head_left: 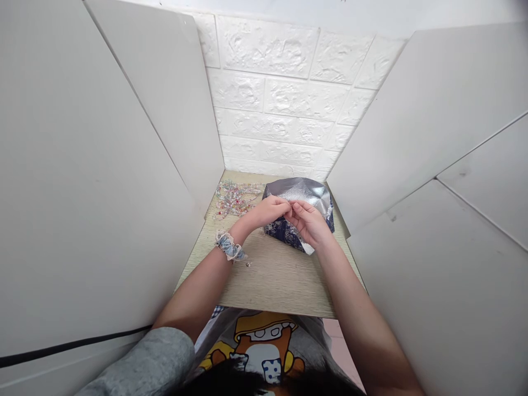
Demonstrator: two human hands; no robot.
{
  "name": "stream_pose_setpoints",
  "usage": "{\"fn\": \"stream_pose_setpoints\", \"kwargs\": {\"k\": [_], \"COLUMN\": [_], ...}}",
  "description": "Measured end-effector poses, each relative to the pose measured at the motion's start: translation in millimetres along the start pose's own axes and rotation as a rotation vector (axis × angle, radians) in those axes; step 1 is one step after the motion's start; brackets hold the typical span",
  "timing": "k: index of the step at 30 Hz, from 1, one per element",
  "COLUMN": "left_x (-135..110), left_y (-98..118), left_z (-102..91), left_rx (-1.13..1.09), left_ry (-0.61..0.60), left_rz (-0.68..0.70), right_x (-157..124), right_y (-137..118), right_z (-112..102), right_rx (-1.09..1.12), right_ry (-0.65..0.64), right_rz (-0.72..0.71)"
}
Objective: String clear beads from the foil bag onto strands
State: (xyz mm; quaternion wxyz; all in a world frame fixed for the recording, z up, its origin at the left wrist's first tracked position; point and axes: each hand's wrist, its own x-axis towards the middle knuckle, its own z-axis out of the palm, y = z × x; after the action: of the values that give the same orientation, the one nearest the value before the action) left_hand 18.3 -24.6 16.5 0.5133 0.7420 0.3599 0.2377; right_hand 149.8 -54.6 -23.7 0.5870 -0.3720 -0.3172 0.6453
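Observation:
My left hand (274,209) and my right hand (307,220) meet fingertip to fingertip above the table. The fingers of both are pinched closed, and whatever lies between them is too small to make out. Right behind and below them sits a bag (284,232) with a dark blue patterned outside and a shiny silver lining, its mouth spread open. To the left of my left hand lies a tangled heap of beaded strings (235,199) in pink, white, green and other colours. A blue scrunchie with lacy edges (230,246) circles my left wrist.
A tiny object (248,264) rests on the wooden tabletop (276,283) near my left wrist. White panels (165,82) rise closely on both sides, and a white brick-patterned wall (284,99) stands behind. A black cable (74,345) runs at lower left.

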Motion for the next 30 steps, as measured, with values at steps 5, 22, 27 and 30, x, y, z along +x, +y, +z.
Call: {"fn": "stream_pose_setpoints", "kwargs": {"k": [5,22,27,30], "left_x": [0.2,2.2,2.1,1.8], "left_y": [-1.2,-5.6,-6.6,-7.1], "left_z": [0.5,-1.4,-2.8,-3.3], "left_rx": [-0.009,-0.149,-0.107,-0.120], "left_ry": [0.008,-0.079,-0.088,-0.103], "left_rz": [0.007,-0.045,-0.027,-0.014], "right_x": [-0.2,3.2,2.7,2.3], "right_y": [-0.1,2.5,1.7,1.9], "right_z": [-0.3,-3.8,-3.8,-3.9], "right_rx": [-0.017,-0.110,-0.140,-0.138], "right_ry": [-0.004,-0.003,-0.005,-0.016], "right_rz": [-0.004,-0.083,-0.088,-0.096]}}
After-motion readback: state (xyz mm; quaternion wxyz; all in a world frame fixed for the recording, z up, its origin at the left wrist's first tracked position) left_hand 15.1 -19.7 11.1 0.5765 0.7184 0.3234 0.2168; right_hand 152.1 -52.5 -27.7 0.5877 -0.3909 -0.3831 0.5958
